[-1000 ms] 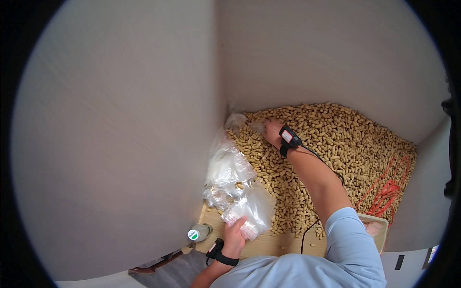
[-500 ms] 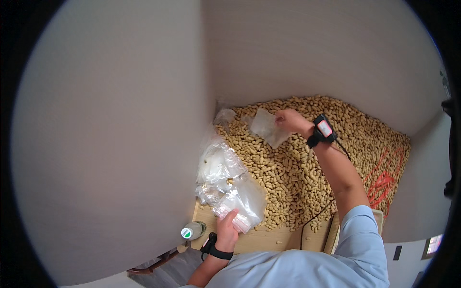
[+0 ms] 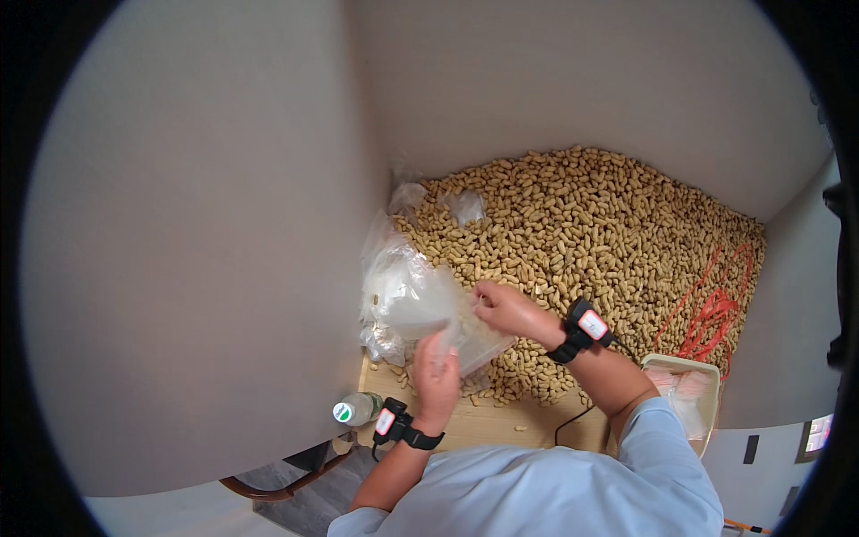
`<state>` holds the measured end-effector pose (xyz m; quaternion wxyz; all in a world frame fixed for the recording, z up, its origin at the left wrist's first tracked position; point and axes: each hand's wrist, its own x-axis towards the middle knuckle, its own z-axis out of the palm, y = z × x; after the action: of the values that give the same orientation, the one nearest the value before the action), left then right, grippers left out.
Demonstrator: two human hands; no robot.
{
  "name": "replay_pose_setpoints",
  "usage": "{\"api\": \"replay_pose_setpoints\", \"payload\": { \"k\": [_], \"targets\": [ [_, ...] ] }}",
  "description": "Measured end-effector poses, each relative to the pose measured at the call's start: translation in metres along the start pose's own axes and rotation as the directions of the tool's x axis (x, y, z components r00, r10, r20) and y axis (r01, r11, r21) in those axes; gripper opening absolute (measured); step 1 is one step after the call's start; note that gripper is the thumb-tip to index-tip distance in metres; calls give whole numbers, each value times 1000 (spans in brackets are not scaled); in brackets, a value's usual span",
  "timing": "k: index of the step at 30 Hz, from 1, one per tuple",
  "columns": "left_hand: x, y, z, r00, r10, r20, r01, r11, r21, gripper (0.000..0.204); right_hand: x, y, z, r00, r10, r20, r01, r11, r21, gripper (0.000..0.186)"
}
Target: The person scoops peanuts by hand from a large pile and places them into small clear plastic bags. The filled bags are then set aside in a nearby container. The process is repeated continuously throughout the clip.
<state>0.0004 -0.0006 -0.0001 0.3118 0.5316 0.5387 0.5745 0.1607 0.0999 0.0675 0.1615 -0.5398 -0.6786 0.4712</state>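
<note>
L hand (image 3: pixel 437 380): fingers up, blurred, at bag edge; grip can't tell
R hand (image 3: pixel 510 311): fingers curled, pinching clear bag (image 3: pixel 485 342)
Bag loc: btwn hands, over peanuts (image 3: pixel 591 242)
Nearby: bottle (image 3: pixel 360 409) by L wrist, tray (image 3: pixel 716 387) by R elbow

The view comes from the left of 2 fisheye cameras worn side by side on the person's head. It looks down and forward over the light blue shirt (image 3: pixel 546 492) at the lower edge, fairly near the left hand (image 3: pixel 436 383) and right hand (image 3: pixel 514 313), taking in the peanut heap (image 3: pixel 608 242) and the grey panels (image 3: pixel 573 80) beyond it.
</note>
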Motion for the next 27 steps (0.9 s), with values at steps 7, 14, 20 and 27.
{"api": "replay_pose_setpoints", "payload": {
  "k": [7,14,20,27],
  "targets": [
    [-27,6,14,989,-116,91,129,979,-155,46,-3,3,51,969,149,199,-248,505,827,13],
    [-8,-6,-5,853,-518,67,411,586,-699,37,43,1,33,974,53,221,-150,880,450,31],
    [-17,0,-20,847,-529,51,391,556,-733,38,169,36,-42,901,-365,-235,183,809,-558,54],
    [-26,-6,-35,802,-595,44,453,560,-693,36,255,82,-54,989,54,-138,-144,569,-809,75]
  ]
}}
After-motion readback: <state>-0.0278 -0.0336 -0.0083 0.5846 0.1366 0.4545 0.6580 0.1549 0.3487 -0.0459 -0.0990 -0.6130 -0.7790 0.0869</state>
